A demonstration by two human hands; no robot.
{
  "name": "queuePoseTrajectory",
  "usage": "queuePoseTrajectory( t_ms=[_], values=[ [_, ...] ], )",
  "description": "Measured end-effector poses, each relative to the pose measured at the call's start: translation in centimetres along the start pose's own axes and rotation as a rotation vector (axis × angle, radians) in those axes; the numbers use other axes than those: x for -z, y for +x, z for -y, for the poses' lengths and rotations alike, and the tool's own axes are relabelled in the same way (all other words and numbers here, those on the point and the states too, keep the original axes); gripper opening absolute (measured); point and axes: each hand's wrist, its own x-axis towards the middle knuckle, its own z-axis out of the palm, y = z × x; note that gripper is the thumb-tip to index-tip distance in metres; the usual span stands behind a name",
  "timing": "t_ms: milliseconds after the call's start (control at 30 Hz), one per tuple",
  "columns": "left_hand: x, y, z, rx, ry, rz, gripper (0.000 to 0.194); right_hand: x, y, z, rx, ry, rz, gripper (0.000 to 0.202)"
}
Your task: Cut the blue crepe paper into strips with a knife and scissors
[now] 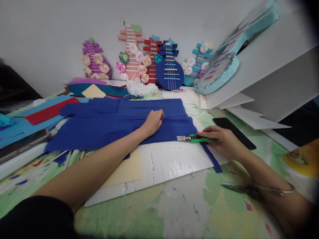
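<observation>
A wide dark blue sheet (94,127), which looks like crepe paper, lies in layers across the middle of the table. My left hand (154,122) rests on it with curled fingers; whatever is inside them is hidden. At the sheet's right front corner, my right hand (223,141) grips a green utility knife (196,138), its blade pointing left along the front edge. Under that edge is a white board (171,162), marked with cut lines. A narrow blue strip (213,159) hangs over the board's right end, below my right hand.
Scissors (236,188) lie by my right forearm, and a black phone (234,132) behind that hand. Decorated lute-shaped crafts (170,73) lean on the back wall. White boards (251,79) stand at right. Red paper (51,111) and another phone (23,146) are at left.
</observation>
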Motion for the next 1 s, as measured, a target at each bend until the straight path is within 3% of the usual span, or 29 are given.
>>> queuePoseTrajectory(
  t_ms=[733,933,1000],
  values=[
    [-0.4,-0.1,0.2,-0.053,0.042,0.007,0.025,-0.1,0.0,-0.2,0.012,-0.031,-0.028,0.048],
    [0.3,-0.5,-0.5,-0.062,0.045,0.008,0.009,0.0,0.0,-0.1,-0.002,-0.028,-0.016,0.048],
    [0.5,-0.6,-0.8,-0.059,0.056,0.016,0.024,0.0,0.1,-0.1,-0.011,-0.032,-0.015,0.049]
  ],
)
